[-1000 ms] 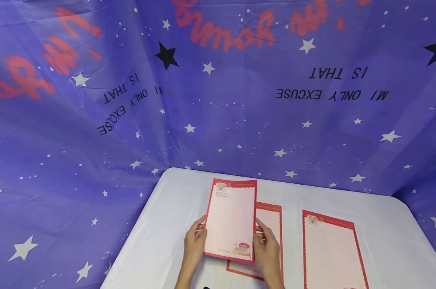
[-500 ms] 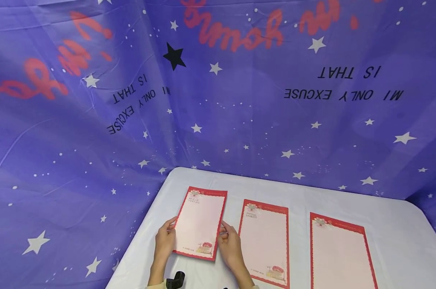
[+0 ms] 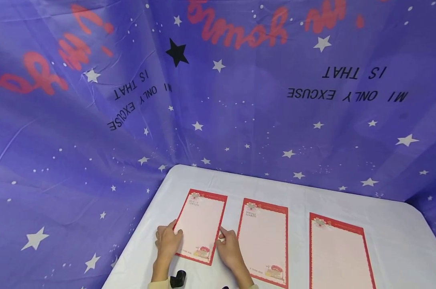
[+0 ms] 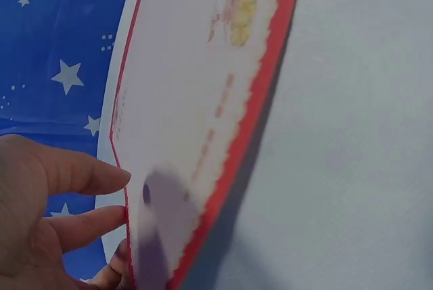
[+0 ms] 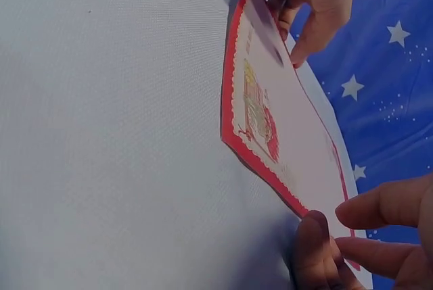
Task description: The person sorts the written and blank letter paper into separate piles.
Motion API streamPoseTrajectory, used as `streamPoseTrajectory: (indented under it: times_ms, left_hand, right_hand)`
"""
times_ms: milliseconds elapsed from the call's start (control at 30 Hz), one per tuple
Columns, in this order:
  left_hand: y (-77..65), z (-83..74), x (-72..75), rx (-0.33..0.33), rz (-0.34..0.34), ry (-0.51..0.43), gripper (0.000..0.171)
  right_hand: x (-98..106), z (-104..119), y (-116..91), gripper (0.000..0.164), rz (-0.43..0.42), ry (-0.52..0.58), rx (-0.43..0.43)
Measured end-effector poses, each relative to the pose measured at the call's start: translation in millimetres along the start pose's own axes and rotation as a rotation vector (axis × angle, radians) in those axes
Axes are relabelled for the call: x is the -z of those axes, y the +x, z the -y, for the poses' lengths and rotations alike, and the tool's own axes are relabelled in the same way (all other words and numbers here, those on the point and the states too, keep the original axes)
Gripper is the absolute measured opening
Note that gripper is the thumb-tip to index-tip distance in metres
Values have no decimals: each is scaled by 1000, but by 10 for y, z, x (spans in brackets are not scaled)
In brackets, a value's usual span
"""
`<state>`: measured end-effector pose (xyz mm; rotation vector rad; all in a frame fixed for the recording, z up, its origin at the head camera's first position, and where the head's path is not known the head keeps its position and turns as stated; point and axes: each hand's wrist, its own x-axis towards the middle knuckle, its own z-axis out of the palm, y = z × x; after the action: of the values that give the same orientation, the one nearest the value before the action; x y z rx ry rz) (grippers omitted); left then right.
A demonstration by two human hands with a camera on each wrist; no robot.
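Observation:
A red-bordered pink paper sheet (image 3: 202, 224), with a flower printed at the top and a small drawing at the bottom, lies at the left of the white table, close over its surface. My left hand (image 3: 168, 242) holds its left edge, thumb over the face. Opposite it, my right hand (image 3: 229, 248) pinches the right edge. In the right wrist view the fingertips (image 5: 352, 215) meet at the sheet's red border, and the near edge bows slightly with a shadow under it. From the left wrist, the hand (image 4: 40, 215) shows fingers along the far border.
Two matching sheets lie to the right: one in the middle (image 3: 264, 241) and another (image 3: 339, 251) further right, cut off by the frame. The white tablecloth (image 3: 391, 233) meets a purple star-printed curtain (image 3: 239, 100) behind and at the left. A black device (image 3: 178, 278) sits by the left wrist.
Both hands carried the sheet left, off the middle sheet it overlapped, and lowered it toward the table. The left thumb has come over the sheet's face. The other sheets stay put.

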<state>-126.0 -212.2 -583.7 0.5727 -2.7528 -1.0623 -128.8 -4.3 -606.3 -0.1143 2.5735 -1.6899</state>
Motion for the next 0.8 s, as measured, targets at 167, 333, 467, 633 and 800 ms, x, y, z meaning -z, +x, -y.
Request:
streamPoseTrajectory:
  times_ms: [167,333,467,633,800]
  left_hand:
    - [-1,-42,-47,0,-2,61,56]
    - [29,-121,-151,-38,-56,68,65]
    - [14,-244,-250,-87,-125,-1,55]
    - [-173,-522,-381,-93,-61,-146,19]
    - [-451,-856,-619,-162,86,-222,13]
  right_hand:
    - [34,-11,-4,54,6,10,-7]
    - [310,49,-66,48,-22,58,-28]
    - [744,67,-119,33,-185,6,-19]
    - [1323,-28,-231,33,-357,-191,-125]
    - [1659,-232,-386,46,-283,-289,-276]
